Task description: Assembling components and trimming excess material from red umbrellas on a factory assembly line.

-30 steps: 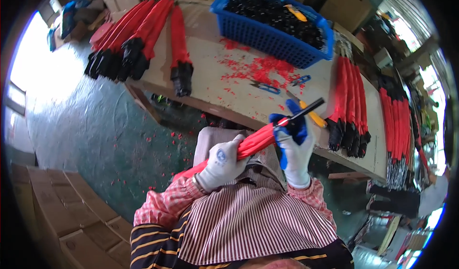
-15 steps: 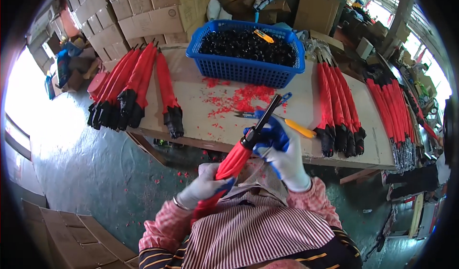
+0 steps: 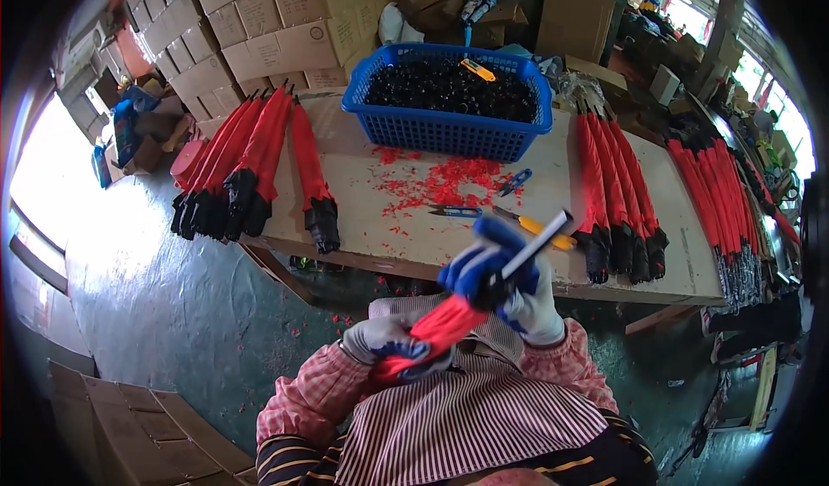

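I hold a folded red umbrella (image 3: 447,324) slantwise in front of my striped apron. My left hand (image 3: 393,345), in a white and blue glove, is wrapped round its red cloth. Higher up, my gloved right hand (image 3: 528,303) closes round the black part at the end of the cloth. A straight shaft or handle (image 3: 537,249) juts up past the right hand, shiny and blurred. Behind that hand, a yellow-handled tool (image 3: 548,231) lies on the table. Two small blue thread snips (image 3: 456,211) rest nearby among red scraps (image 3: 449,178).
A blue basket (image 3: 445,132) of small black parts, with a yellow cutter (image 3: 477,70) on top, stands at the table's (image 3: 367,237) back. Folded red umbrellas lie left (image 3: 259,154) and right (image 3: 615,192), with another bundle (image 3: 712,197) farther right. Stacked cardboard boxes (image 3: 285,20) rise behind.
The umbrella's upper end has tilted to the right. My right hand has moved from beside the black part to closing round it. The left hand has shifted slightly right.
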### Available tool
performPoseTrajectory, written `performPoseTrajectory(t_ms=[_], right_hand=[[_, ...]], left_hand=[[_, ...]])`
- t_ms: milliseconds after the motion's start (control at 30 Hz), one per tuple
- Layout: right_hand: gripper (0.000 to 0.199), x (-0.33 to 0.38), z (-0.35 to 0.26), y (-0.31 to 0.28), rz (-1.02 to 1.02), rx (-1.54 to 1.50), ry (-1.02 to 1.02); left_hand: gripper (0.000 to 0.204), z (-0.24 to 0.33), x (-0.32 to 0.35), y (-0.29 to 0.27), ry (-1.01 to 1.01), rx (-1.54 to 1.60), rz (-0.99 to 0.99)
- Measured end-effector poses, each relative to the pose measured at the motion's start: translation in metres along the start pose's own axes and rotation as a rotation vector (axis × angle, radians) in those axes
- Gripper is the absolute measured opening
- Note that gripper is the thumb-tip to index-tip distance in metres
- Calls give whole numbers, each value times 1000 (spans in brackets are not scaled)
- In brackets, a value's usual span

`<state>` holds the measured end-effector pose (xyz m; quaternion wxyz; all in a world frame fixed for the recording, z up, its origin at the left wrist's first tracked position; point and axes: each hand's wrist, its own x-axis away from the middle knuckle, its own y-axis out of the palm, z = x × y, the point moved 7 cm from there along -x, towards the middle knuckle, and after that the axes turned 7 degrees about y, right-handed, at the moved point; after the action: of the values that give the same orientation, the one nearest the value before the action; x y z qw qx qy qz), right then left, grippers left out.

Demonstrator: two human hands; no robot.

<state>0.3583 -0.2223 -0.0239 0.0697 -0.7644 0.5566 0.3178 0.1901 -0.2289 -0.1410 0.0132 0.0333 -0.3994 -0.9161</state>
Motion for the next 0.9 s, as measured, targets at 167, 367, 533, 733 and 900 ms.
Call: performPoseTrajectory(t_ms=[167, 367, 533, 733, 900], right_hand=[[89, 36, 50, -54, 550, 271, 226], [91, 52, 68, -58, 469, -78, 433], [86, 74, 92, -85, 625, 134, 492], [89, 23, 74, -76, 386, 43, 403], [73, 26, 83, -104, 442, 364, 475]], left_hand=[[55, 2, -7, -37, 364, -1352, 833], [57, 1, -1, -45, 200, -1032, 827], [44, 13, -12, -32, 514, -1565, 759], [51, -15, 11, -131, 22, -1080, 795], [53, -32, -3, -146, 299, -1265, 980]])
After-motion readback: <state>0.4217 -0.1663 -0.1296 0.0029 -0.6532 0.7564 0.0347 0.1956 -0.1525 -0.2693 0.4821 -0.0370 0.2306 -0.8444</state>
